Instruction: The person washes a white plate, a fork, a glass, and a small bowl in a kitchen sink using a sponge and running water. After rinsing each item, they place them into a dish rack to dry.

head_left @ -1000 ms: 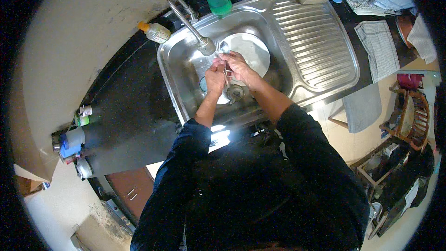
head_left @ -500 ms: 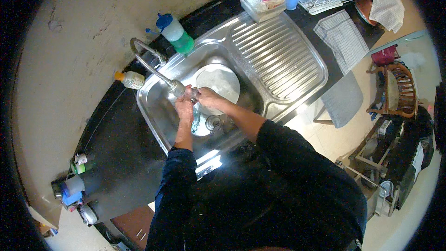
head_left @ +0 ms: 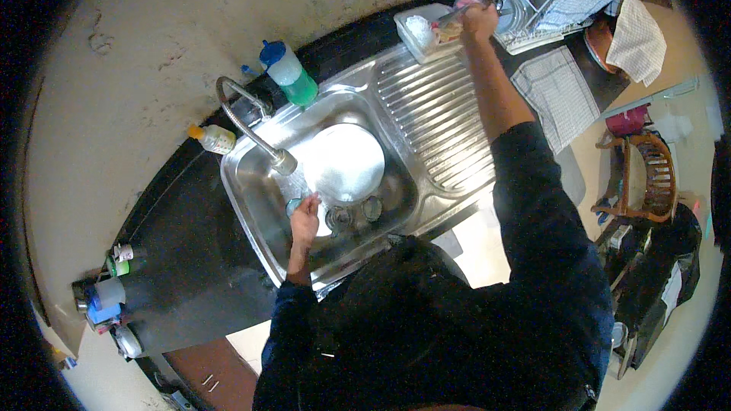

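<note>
One hand in the sink, one hand far up by the rack

The left hand (head_left: 305,222) is in the sink (head_left: 400,183), near the middle of the frame. Its fingers are bent and close together. I cannot tell if they pinch anything. Just beside them is a small blue-green thing (head_left: 292,205), partly hidden.

The big round plate (head_left: 346,161) lies in the sink, in the middle of the frame, up and to the right of the left hand. It is pale and shiny. A small round dark thing (head_left: 371,208) is near its bottom edge. The bendy metal tap (head_left: 283,161) hangs over the sink, to the left of the plate.

The right hand (head_left: 478,23) is far up at the top right, well apart from the left one. Its fingers are curled, but it is too blurry to tell what they hold. It is between a clear box (head_left: 415,51) and the wire dish rack (head_left: 533,7). The ridged metal board (head_left: 430,114) is below it.

A jug (head_left: 301,87) with green stuff inside stands behind the sink, above the middle. A bottle (head_left: 217,141) with an orange cap is to its lower left.
</note>
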`<state>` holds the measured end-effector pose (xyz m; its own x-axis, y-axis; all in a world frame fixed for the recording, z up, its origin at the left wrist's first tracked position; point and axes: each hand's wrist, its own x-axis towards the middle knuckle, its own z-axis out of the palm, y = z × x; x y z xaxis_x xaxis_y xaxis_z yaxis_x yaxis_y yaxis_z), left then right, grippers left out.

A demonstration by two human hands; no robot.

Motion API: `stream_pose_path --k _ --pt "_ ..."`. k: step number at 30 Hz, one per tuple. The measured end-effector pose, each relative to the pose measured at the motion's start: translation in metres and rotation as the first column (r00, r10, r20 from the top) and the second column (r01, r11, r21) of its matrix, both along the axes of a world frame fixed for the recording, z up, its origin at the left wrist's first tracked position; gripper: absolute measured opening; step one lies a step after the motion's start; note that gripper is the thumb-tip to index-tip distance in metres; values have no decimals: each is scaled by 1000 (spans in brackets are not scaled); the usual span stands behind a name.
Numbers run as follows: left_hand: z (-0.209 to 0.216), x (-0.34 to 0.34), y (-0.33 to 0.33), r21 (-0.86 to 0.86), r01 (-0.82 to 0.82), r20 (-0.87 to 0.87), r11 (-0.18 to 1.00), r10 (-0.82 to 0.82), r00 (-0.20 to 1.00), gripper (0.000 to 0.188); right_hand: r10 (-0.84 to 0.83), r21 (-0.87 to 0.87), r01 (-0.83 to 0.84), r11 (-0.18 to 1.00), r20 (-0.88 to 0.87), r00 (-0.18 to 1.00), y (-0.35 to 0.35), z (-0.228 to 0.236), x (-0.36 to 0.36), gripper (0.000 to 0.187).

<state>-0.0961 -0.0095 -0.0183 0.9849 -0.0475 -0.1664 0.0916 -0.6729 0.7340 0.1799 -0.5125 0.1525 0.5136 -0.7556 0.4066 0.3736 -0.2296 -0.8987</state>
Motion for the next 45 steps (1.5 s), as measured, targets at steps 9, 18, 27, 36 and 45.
stream_pose_path --k 9,18,27,36,45 --pt "-17 -36 -22 208 172 88 963 -194 977 62 -180 -365 139 921 -82 980 -178 23 63 22" --pt "-8 -45 -47 272 231 -157 934 -193 969 84 -237 -356 76 931 -434 869 -172 -13 57 33" --pt "-16 -48 -62 377 228 -121 898 -196 973 87 -524 -762 -69 644 -505 686 -181 2 43 38" --pt "-32 -56 -53 303 15 -44 953 -2 999 68 -510 -727 -595 343 -676 532 -195 -47 56 44" --pt "-20 -57 -35 389 101 -246 916 -2 969 90 -426 -935 -226 272 -328 843 -272 -106 64 52"
